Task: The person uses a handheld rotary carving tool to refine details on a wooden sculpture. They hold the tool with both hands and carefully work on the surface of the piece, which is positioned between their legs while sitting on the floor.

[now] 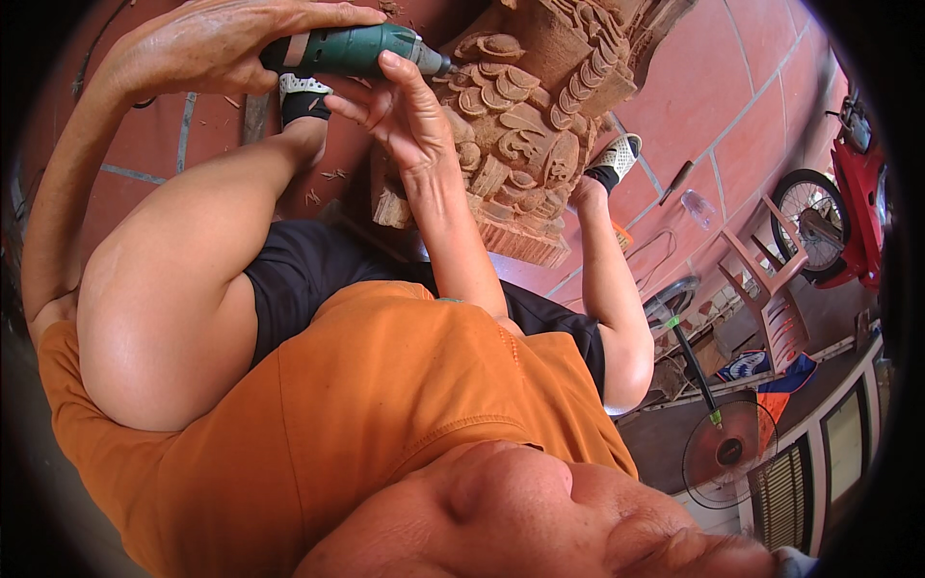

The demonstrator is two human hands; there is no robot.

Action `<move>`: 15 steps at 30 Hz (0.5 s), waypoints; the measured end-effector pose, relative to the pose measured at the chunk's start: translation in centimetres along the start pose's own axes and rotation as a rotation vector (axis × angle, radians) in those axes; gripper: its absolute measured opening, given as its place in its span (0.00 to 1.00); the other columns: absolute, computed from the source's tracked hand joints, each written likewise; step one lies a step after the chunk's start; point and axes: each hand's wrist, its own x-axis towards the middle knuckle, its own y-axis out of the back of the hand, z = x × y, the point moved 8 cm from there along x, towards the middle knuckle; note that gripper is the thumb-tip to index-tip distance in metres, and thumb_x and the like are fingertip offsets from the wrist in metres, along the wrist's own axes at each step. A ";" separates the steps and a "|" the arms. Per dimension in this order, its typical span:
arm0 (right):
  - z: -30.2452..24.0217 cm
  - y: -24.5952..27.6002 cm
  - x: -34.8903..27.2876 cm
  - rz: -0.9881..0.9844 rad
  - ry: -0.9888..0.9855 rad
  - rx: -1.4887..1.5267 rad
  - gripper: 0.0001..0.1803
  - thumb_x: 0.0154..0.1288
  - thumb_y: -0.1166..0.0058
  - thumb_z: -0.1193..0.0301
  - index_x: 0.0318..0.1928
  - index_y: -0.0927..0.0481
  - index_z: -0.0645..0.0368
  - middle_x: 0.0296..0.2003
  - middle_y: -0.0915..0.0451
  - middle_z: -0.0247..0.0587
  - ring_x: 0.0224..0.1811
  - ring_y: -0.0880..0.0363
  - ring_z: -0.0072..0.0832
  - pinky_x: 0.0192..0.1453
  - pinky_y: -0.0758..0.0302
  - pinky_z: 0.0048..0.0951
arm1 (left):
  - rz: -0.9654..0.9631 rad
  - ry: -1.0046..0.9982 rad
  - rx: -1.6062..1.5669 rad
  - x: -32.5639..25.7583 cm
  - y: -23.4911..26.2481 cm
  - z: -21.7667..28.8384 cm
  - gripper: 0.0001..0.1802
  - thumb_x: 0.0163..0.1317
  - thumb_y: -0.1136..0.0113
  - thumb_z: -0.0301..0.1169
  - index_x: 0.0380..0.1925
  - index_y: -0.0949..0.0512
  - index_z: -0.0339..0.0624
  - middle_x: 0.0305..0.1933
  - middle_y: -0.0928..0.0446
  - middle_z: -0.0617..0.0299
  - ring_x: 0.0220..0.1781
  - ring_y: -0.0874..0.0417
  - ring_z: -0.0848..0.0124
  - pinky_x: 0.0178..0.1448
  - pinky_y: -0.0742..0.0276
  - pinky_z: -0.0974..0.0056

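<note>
My left hand is wrapped round the back of a green straight die grinder. The tool lies sideways, and its grey nose points right at a carved wooden block covered in scale-like and curled relief. Whether its bit touches the wood I cannot make out. Below the front of the grinder is my right hand, palm up with fingers apart, one fingertip against the tool's casing. The block stands between my legs, its rough lower edge towards me.
Wood chips lie on the red tiled floor. To the right are a chisel-like tool, a clear plastic cup, a brown plastic chair, a standing fan and a red motorbike.
</note>
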 end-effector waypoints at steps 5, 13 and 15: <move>0.0 0.3 0.1 0.002 0.002 -0.004 0.33 0.64 0.33 0.66 0.65 0.31 0.62 0.59 0.23 0.53 0.62 0.21 0.51 0.56 0.12 0.47 | 0.025 -0.032 0.002 -0.1 0.7 0.9 0.47 0.52 0.39 0.26 0.76 0.41 0.50 0.39 0.23 0.46 0.38 0.20 0.52 0.41 0.24 0.52; 0.3 0.2 0.1 0.005 -0.018 -0.003 0.34 0.63 0.32 0.65 0.66 0.31 0.63 0.60 0.23 0.56 0.64 0.23 0.55 0.55 0.12 0.47 | 0.133 -0.045 -0.033 -0.5 0.6 0.7 0.48 0.51 0.35 0.26 0.76 0.39 0.51 0.41 0.22 0.48 0.42 0.20 0.51 0.46 0.25 0.51; 0.2 0.0 0.1 0.006 -0.017 -0.009 0.34 0.63 0.32 0.65 0.66 0.31 0.62 0.60 0.23 0.56 0.64 0.23 0.54 0.56 0.12 0.47 | 0.272 -0.028 -0.090 -0.2 -0.7 -0.7 0.47 0.48 0.30 0.26 0.73 0.33 0.54 0.44 0.21 0.53 0.45 0.20 0.52 0.53 0.26 0.51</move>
